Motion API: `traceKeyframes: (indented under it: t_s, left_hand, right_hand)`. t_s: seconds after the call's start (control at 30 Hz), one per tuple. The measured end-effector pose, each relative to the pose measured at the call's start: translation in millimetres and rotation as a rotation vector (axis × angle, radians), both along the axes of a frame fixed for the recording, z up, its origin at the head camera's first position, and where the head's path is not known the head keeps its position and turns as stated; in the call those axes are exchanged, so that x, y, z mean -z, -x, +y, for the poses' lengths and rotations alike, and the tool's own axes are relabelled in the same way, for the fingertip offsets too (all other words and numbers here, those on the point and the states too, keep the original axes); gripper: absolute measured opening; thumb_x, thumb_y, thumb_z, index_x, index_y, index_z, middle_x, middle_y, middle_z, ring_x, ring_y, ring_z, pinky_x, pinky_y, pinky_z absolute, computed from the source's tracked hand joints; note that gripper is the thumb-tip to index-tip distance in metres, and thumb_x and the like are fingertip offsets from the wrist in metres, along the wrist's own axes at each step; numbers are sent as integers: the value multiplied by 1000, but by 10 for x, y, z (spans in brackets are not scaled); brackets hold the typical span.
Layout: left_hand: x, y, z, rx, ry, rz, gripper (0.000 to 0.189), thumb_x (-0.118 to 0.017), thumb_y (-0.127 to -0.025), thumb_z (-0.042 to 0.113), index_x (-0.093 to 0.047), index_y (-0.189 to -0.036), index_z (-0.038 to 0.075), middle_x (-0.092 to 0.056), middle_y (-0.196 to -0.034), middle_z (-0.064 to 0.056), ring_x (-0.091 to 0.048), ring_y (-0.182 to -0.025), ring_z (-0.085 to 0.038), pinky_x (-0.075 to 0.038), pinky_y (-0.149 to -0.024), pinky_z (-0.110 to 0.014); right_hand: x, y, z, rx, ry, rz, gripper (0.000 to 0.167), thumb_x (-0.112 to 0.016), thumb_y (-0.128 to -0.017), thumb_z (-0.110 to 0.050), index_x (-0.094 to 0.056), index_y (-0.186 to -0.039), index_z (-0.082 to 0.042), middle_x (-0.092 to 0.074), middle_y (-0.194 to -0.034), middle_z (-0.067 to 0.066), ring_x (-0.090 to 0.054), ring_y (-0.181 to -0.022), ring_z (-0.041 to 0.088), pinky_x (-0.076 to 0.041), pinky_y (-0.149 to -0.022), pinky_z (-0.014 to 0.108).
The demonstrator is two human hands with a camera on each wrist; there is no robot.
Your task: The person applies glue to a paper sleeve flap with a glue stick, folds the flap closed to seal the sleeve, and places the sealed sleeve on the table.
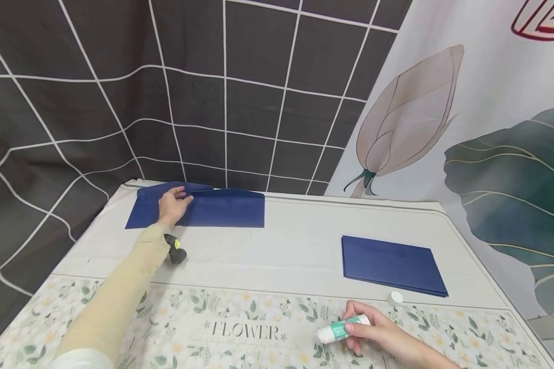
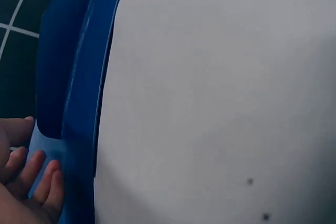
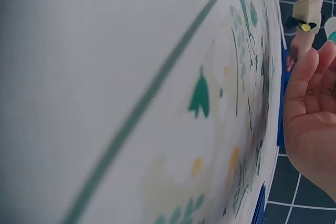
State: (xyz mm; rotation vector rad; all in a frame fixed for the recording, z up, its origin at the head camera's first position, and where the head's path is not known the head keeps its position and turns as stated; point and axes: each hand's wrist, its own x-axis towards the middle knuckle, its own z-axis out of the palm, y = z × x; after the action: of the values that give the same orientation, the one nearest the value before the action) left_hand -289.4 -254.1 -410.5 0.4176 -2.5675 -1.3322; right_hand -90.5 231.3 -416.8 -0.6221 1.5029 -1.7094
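At the back left lie dark blue envelopes (image 1: 226, 207), side by side and overlapping, their flaps raised toward the grid curtain. My left hand (image 1: 172, 207) is over the overlap, with thumb and fingers loosely bent beside a flap edge. In the left wrist view those fingers (image 2: 50, 187) rest close against the blue paper (image 2: 81, 156), not closed round it. Low on the right, my right hand (image 1: 367, 330) grips a white and green glue stick (image 1: 338, 332), its uncapped-looking end pointing left. Only part of the glue stick shows in the right wrist view, beyond the fingers.
A stack of blue envelopes (image 1: 392, 264) lies on the right of the table. Just in front of it sits a small white cap (image 1: 395, 297). A flower-printed mat (image 1: 231, 307) covers the table's near part. A dark grid curtain (image 1: 258, 102) hangs behind the back edge.
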Motion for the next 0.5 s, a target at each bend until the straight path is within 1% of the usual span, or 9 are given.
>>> traceKeyframes:
  t_s: [0.1, 0.13, 0.2, 0.37, 0.5]
  left_hand:
    - [30, 33, -24, 53, 65, -13, 44, -57, -94, 12, -51, -133, -8, -57, -127, -28, -48, -128, -40, -21, -117, -45]
    - [41, 46, -27, 58, 88, -10, 42, -57, -94, 12, -53, -131, -8, -58, -125, -27, -47, -129, -40, -20, -117, -45]
    - [58, 69, -26, 58, 116, -5, 38, -56, -94, 12, -56, -128, -7, -60, -122, -26, -49, -127, -40, -22, -116, -46]
    - [68, 116, -9, -5, 134, -7, 35, -57, -95, 15, -60, -125, -2, -65, -117, -24, -50, -124, -41, -29, -111, -47]
    - [91, 148, -9, -54, 145, -32, 33, -58, -95, 18, -63, -123, 3, -66, -114, -23, -53, -119, -40, -36, -106, -48]
  right_hand:
    - [9, -1, 13, 2, 5, 10, 18, -33, -103, -5, -49, -103, -13, -66, -91, -7, -62, -75, 2, -52, -71, 19]
    - [10, -1, 16, 2, 7, 13, 18, -33, -103, -5, -49, -103, -13, -66, -91, -7, -62, -75, 2, -52, -70, 19]
    - [8, -6, 23, 6, 2, 12, 17, -33, -103, -6, -49, -102, -13, -66, -91, -7, -61, -74, 2, -52, -70, 19]
    - [-1, -23, 37, 23, -20, -3, 16, -34, -103, -7, -49, -102, -13, -66, -90, -7, -61, -73, 2, -52, -70, 19]
    - [0, -31, 40, 26, -18, 4, 16, -34, -103, -7, -49, -102, -13, -66, -90, -7, -61, -73, 1, -52, -70, 19]
